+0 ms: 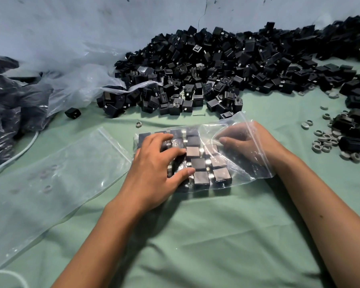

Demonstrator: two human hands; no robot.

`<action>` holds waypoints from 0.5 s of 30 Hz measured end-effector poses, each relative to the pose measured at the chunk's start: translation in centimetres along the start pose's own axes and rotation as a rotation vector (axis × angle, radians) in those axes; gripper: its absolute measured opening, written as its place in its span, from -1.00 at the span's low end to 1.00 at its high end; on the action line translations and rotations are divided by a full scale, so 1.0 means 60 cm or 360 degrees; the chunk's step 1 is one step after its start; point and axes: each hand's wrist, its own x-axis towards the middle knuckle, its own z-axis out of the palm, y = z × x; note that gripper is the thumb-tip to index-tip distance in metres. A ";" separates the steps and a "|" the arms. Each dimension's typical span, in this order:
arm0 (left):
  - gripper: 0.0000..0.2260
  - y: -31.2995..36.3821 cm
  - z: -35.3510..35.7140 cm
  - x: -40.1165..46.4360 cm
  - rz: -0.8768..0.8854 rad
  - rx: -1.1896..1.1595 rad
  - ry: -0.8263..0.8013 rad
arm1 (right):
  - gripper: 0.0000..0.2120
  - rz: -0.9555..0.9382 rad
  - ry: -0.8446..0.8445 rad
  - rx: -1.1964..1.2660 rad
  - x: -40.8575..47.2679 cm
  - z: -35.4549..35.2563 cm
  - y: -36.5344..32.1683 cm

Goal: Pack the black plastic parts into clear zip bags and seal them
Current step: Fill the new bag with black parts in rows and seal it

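Clear plastic zip bag (233,161) lies flat on the green cloth (195,235) so the black parts (199,164) sit in neat rows, with the left hand (154,169) pressing spread fingers on top while the right hand (243,142) reaches inside, fingers loosely bent, holding nothing I can see.

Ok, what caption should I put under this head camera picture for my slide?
Left hand presses on a zip bag of black parts while the right hand reaches inside.
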 end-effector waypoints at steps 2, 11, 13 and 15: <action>-0.51 -0.003 0.004 -0.004 0.0050 -0.0001 0.0034 | -0.90 0.0003 0.0000 0.0009 0.000 0.001 0.003; -0.62 0.010 0.010 0.027 0.0108 0.0080 0.0124 | -0.91 -0.0062 -0.0152 -0.0038 0.003 0.003 0.002; -0.74 0.012 0.017 0.035 0.0042 -0.0017 0.0182 | -0.92 -0.0096 -0.0148 -0.0078 0.003 0.002 0.002; -0.82 0.015 0.023 0.042 -0.0029 -0.0121 0.0195 | -0.92 -0.0101 -0.0133 -0.0156 0.006 0.003 0.004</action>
